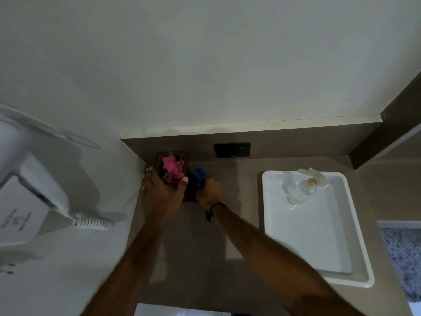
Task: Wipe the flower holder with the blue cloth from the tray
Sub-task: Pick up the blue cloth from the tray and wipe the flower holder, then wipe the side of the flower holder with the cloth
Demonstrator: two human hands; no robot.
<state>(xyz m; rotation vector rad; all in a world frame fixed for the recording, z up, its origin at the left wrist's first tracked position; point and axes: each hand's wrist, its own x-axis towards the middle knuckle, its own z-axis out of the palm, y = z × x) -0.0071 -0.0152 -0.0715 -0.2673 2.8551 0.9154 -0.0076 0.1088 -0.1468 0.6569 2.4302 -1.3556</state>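
Note:
A dark brown square flower holder [184,159] with pink flowers [172,168] stands at the back left of the grey counter, against the wall. My left hand [159,192] grips its near side, thumb on the right rim and fingers around the left. My right hand [210,192] presses a bunched blue cloth [200,176] against the holder's right side. The white tray [319,236] lies to the right on the counter.
A clear glass bottle [305,188] lies in the tray's far end. A white wall-mounted hair dryer [27,195] with a coiled cord juts out at the left. A black wall socket [232,149] sits behind the counter. A speckled rug [403,258] lies at the right.

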